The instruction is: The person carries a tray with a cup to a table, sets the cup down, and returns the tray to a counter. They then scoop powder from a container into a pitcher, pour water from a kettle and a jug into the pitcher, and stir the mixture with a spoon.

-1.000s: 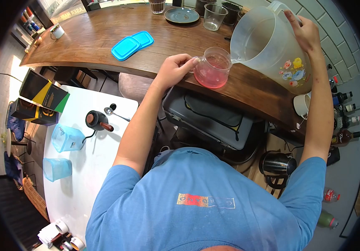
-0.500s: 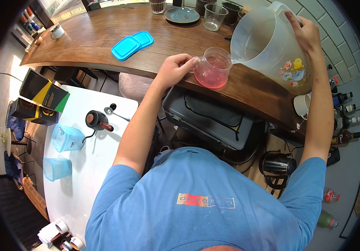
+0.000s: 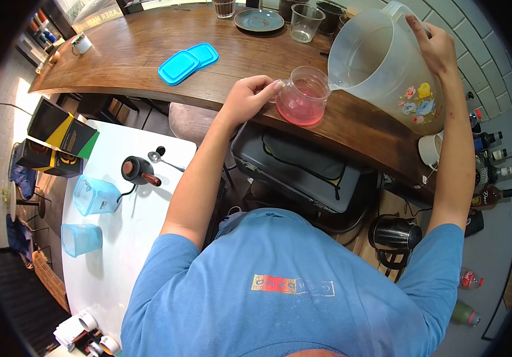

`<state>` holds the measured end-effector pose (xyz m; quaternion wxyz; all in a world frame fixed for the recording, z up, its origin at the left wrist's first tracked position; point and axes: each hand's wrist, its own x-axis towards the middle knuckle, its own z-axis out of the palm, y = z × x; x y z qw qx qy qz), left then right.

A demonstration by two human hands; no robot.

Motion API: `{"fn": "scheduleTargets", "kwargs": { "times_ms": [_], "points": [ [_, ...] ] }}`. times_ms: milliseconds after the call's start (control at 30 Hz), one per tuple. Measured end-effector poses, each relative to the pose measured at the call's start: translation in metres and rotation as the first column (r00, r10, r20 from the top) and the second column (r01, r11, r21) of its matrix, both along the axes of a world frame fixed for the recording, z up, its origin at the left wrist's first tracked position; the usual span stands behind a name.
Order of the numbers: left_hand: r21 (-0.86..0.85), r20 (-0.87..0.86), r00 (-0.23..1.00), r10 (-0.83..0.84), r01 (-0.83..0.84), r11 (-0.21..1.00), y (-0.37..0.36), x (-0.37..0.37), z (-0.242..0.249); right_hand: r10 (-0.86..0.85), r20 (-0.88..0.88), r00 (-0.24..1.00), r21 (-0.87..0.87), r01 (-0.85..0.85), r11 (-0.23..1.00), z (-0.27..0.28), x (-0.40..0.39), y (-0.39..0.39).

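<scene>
My left hand (image 3: 250, 100) is closed on the handle of a small glass pitcher (image 3: 301, 109) with pink liquid inside. The glass pitcher is at the front edge of the wooden counter (image 3: 113, 53). On the right, my right hand (image 3: 434, 50) grips the top handle of a large translucent plastic jug (image 3: 381, 71) with a painted flower pattern. The jug is tipped toward the left, its spout right at the glass pitcher's rim. Some of the jug's handle is hidden behind my fingers.
Two blue lids (image 3: 187, 62) lie on the counter, with a plate (image 3: 259, 21) and a clear cup (image 3: 305, 24) farther back. A white table (image 3: 119, 262) on the left holds two blue containers (image 3: 95, 196) and a small dark pot (image 3: 134, 171). A kettle (image 3: 394, 233) stands low on the right.
</scene>
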<state>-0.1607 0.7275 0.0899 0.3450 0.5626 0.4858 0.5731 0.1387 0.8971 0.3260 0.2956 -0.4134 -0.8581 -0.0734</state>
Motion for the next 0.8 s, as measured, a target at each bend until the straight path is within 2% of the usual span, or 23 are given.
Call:
{"fn": "scheduleTargets", "kwargs": {
  "times_ms": [800],
  "points": [
    [0.0,0.002,1.0,0.003,-0.003,1.0,0.0,-0.0003,-0.0005,-0.005,0.011,1.0,-0.001,0.005,1.0,0.0015,-0.0015,-0.0014]
  ]
}}
